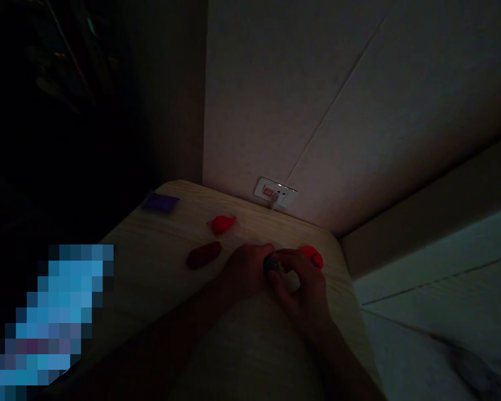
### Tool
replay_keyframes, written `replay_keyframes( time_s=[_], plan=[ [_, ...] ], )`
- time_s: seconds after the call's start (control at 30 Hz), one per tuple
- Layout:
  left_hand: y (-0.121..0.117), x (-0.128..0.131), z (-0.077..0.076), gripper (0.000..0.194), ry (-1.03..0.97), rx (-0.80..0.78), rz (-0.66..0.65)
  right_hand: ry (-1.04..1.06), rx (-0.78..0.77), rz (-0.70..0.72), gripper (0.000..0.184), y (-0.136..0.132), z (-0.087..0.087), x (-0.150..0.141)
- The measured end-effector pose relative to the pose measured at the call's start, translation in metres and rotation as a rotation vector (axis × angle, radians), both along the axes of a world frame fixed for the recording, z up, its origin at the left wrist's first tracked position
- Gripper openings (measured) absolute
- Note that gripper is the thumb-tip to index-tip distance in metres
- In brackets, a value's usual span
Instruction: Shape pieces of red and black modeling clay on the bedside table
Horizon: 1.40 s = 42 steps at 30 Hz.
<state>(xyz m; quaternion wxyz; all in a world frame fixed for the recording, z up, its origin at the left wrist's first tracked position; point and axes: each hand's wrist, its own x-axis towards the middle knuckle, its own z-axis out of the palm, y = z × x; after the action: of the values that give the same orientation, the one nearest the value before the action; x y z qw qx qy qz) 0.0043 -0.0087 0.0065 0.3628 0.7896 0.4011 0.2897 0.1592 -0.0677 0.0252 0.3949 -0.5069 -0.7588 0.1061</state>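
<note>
My left hand [248,270] and my right hand [304,284] meet over the wooden tabletop [242,351]. Between them is a small dark round object [270,263] with a slight shine. The thumb and fingers of my right hand pinch it from the right. My left hand is closed against its left side, its fingertips mostly hidden. Just behind the right hand lies a flat round red piece [313,257] with dark marks, partly covered. Left of my left hand rests a dark red oblong lump [204,255], and beyond that a bright red wrapped lump [223,224].
A purple packet [161,203] lies at the table's far left corner. The wall behind carries a socket plate [275,192] with a red switch and something plugged in. A bright pixelated patch [62,317] covers the lower left. The room is very dark.
</note>
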Motion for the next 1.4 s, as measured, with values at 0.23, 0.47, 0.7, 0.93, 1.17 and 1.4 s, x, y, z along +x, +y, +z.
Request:
replay_keyframes(
  time_s=[0.23,0.47,0.7,0.93,1.17,1.4],
  plan=[
    [0.001,0.0,-0.005,0.01,-0.034,0.052,-0.017,0.034,-0.024,0.069,0.023,0.002,0.002,0.001],
    [0.003,-0.001,-0.01,0.009,-0.079,0.104,-0.039,0.1,-0.068,0.097,0.027,0.002,-0.003,0.002],
    [0.004,-0.002,-0.004,0.007,-0.052,-0.001,-0.007,0.003,-0.037,0.005,0.025,0.003,-0.008,0.004],
    [0.004,0.001,-0.005,0.006,-0.061,-0.038,0.096,-0.046,0.021,-0.072,0.012,0.003,-0.006,0.004],
    [0.005,0.002,-0.01,0.025,-0.141,-0.084,0.117,-0.03,0.061,-0.02,0.007,0.002,-0.004,0.004],
    [0.009,0.008,-0.01,0.041,-0.507,-0.422,0.08,0.539,-0.075,-0.113,0.015,0.016,-0.012,0.015]
  ],
)
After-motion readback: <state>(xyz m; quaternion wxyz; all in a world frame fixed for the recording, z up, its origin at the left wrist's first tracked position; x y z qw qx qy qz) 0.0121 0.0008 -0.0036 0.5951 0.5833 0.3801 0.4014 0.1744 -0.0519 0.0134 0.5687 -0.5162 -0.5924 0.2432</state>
